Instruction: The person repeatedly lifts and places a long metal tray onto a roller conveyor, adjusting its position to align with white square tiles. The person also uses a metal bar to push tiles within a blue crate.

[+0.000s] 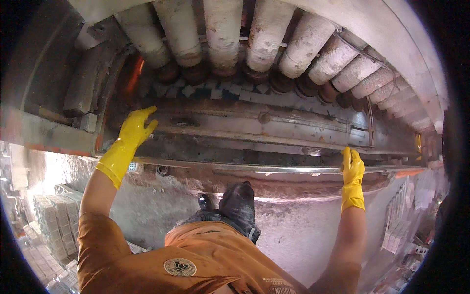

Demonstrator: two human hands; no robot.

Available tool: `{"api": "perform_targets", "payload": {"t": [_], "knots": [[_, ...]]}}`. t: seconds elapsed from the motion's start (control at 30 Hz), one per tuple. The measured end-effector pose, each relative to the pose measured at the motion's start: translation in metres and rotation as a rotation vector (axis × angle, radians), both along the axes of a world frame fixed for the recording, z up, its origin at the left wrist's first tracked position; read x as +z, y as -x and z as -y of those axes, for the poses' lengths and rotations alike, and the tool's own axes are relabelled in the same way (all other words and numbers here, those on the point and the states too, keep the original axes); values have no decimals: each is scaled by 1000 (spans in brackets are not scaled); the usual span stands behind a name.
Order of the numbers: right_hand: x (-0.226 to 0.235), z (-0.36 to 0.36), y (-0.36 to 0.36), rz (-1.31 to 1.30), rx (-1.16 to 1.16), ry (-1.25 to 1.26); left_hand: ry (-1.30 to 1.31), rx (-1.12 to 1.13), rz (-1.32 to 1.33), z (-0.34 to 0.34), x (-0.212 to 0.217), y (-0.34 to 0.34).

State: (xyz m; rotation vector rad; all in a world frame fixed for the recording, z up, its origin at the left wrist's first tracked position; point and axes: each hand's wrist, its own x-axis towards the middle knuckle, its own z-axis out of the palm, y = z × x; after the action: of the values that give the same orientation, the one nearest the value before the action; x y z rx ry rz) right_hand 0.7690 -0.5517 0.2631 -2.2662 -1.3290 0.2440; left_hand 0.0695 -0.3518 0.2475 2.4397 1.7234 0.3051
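Industrial setting, dusty and dim: a row of thick, pale, crusted rollers (223, 34) runs side by side across the top of the view, curving away to the right. Below them lies a band of small grey square tiles (215, 92), and below that a long rusty metal rail (264, 132) spans the frame, edged at the bottom by a thin bright strip (274, 169).

Left hand (137, 128), in a yellow rubber glove, is raised to the left end of the rail. Fingers spread and open, palm laid against the metal; it grips nothing. The posture reads as bracing or feeling the surface rather than lifting.

Right hand (352, 169), also gloved yellow, sits at the bright strip well to the right. Fingers point upward and rest on the edge; whether they curl around the strip I cannot tell. The hands are well apart, one toward each end of the rail, which suits steadying a long member evenly.

Orange sleeves (105, 235) rise from the lower edge. A dark, cloth-like object (240, 206) shows at centre, just above the orange garment. Stacked pale blocks (51, 220) lie far below at lower left; more stacks (399, 225) at lower right.
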Motion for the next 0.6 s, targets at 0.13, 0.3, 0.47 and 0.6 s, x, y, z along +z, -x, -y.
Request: {"api": "perform_targets", "payload": {"t": [0.13, 0.3, 0.47, 0.6], "knots": [[-8, 9, 2, 112, 52, -86, 77, -121, 4, -36, -29, -36], [-7, 16, 7, 124, 49, -88, 221, -180, -143, -71, -78, -127], [-3, 17, 14, 74, 35, -43, 361, -140, -123, -86, -127, -201], [-14, 29, 8, 181, 91, -128, 272, -161, -299, -66, -126, -230]]}}
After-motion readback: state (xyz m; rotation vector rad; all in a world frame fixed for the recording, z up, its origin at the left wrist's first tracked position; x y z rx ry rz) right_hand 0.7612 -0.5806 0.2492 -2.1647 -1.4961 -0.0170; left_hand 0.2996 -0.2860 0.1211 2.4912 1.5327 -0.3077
